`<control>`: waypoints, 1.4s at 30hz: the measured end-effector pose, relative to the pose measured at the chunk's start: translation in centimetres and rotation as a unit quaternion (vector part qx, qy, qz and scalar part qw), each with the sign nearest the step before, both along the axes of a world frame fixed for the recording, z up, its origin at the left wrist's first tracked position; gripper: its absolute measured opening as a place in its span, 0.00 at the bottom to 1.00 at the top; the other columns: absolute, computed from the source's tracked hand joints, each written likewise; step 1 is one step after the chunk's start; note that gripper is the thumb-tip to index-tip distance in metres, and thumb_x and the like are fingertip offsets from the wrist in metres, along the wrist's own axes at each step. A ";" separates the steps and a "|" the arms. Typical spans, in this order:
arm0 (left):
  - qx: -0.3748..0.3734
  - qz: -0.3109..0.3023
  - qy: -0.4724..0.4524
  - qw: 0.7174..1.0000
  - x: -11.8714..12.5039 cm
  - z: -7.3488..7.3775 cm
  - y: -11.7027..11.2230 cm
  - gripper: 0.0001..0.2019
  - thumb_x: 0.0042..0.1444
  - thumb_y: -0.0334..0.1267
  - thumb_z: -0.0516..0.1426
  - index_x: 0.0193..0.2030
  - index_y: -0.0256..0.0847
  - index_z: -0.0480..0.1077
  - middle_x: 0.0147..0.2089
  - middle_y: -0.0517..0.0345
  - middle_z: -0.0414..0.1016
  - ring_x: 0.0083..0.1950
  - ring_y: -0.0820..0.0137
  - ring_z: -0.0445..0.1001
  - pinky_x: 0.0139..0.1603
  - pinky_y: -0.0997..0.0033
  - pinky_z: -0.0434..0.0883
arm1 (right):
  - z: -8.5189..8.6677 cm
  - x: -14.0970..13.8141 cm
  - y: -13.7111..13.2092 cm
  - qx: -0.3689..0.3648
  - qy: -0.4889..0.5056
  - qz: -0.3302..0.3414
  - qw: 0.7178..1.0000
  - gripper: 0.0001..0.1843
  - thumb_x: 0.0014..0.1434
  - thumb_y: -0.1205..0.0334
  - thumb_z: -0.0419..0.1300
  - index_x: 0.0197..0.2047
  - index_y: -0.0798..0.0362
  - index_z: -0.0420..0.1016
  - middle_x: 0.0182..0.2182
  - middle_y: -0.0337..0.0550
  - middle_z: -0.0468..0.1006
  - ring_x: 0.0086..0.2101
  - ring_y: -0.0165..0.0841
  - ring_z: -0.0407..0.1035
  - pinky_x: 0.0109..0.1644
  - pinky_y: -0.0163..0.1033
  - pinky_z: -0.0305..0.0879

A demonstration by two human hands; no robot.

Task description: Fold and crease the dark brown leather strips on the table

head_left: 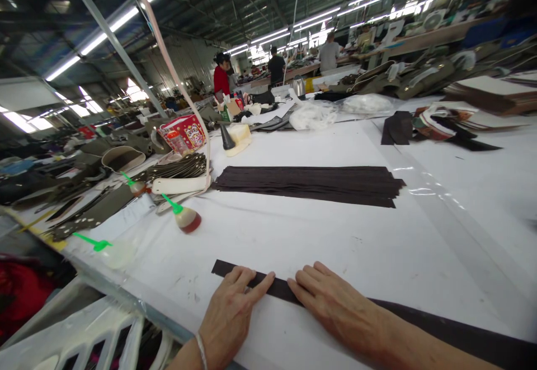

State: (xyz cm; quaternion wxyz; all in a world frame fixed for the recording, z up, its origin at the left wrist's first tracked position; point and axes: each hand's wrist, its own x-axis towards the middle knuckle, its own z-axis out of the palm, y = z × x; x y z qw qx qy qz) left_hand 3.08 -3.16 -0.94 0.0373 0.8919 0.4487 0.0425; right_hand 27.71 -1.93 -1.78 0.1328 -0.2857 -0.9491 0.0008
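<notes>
A long dark brown strip (440, 325) lies flat along the near edge of the white table (293, 236). My left hand (230, 308) rests flat on the strip's left part, fingers stretched out and pointing right. My right hand (331, 300) lies flat on the strip just to the right, fingers stretched toward the left hand, the fingertips nearly meeting. Neither hand grips anything. Farther back, a neat stack of dark strips (310, 184) lies across the table's middle.
Glue bottles with green nozzles (184, 216) (104, 247) stand left of the stack, beside olive leather parts (100, 202) and a cream handle (180, 184). A red box (184, 131), plastic bags (312, 115) and dark pieces (398, 127) sit farther back. People work at distant tables.
</notes>
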 end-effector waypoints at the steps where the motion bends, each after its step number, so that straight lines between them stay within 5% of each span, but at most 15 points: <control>1: 0.000 0.000 0.011 1.000 0.1 0.0 0.0 0.37 0.54 0.20 0.48 0.68 0.54 0.51 0.49 0.52 0.63 0.48 0.61 0.63 0.52 0.55 0.69 | 0.1 0.2 -0.1 0.003 -0.002 0.001 1.000 0.15 0.57 0.77 0.56 0.48 0.61 0.68 0.36 0.44 0.69 0.35 0.37 0.62 0.42 0.44 0.60; 10: 0.002 -0.011 0.090 0.996 1.0 0.1 -0.2 0.45 0.51 0.16 0.47 0.69 0.61 0.40 0.47 0.53 0.60 0.47 0.60 0.61 0.48 0.57 0.70 | 0.3 2.4 -1.1 0.008 0.000 -0.006 1.000 0.14 0.57 0.78 0.54 0.46 0.60 0.68 0.36 0.44 0.68 0.34 0.37 0.61 0.42 0.44 0.58; 22: 0.015 -0.010 0.094 0.995 1.0 -0.3 -0.5 0.45 0.51 0.16 0.47 0.69 0.62 0.39 0.48 0.53 0.60 0.47 0.61 0.62 0.50 0.56 0.70 | 0.7 6.4 -2.9 0.007 0.015 -0.017 1.000 0.13 0.58 0.79 0.50 0.44 0.59 0.68 0.35 0.44 0.67 0.34 0.37 0.61 0.43 0.44 0.56; 28: 0.041 -0.019 0.094 0.994 -2.0 -0.1 1.4 0.44 0.50 0.15 0.46 0.68 0.62 0.44 0.52 0.53 0.62 0.53 0.59 0.63 0.54 0.52 0.68 | 0.6 3.8 -2.6 0.026 -0.007 -0.020 0.999 0.11 0.59 0.78 0.51 0.43 0.59 0.68 0.34 0.44 0.67 0.33 0.36 0.59 0.42 0.44 0.55; 32: 0.117 -0.016 0.064 0.991 -3.4 0.8 3.1 0.40 0.50 0.14 0.44 0.63 0.60 0.59 0.59 0.52 0.60 0.57 0.57 0.62 0.55 0.49 0.67 | 0.0 0.2 -1.6 0.067 -0.021 -0.040 0.997 0.10 0.58 0.79 0.52 0.38 0.58 0.69 0.33 0.44 0.67 0.33 0.37 0.59 0.40 0.44 0.55; 35: 0.145 0.010 -0.028 0.989 -1.0 0.8 2.3 0.30 0.56 0.18 0.44 0.59 0.48 0.65 0.60 0.49 0.61 0.58 0.57 0.62 0.56 0.48 0.67 | -0.6 -1.6 -1.1 0.084 -0.022 -0.050 0.995 0.09 0.58 0.79 0.53 0.37 0.58 0.69 0.32 0.44 0.67 0.33 0.37 0.59 0.41 0.45 0.55; 39: 0.062 0.011 -0.138 0.988 3.6 -0.7 -0.3 0.23 0.59 0.21 0.46 0.59 0.37 0.64 0.50 0.48 0.70 0.51 0.63 0.68 0.53 0.58 0.72 | -1.0 -2.1 -1.1 0.097 -0.004 -0.064 0.993 0.09 0.58 0.77 0.54 0.41 0.60 0.69 0.35 0.45 0.67 0.36 0.38 0.60 0.43 0.46 0.55; 42: 0.040 0.011 -0.153 0.987 4.8 -1.6 -1.4 0.22 0.59 0.22 0.46 0.59 0.35 0.63 0.50 0.47 0.70 0.51 0.62 0.68 0.53 0.57 0.72 | -0.8 -1.9 -1.3 0.092 -0.004 -0.067 0.993 0.08 0.58 0.76 0.55 0.41 0.59 0.68 0.35 0.44 0.67 0.36 0.38 0.60 0.44 0.46 0.55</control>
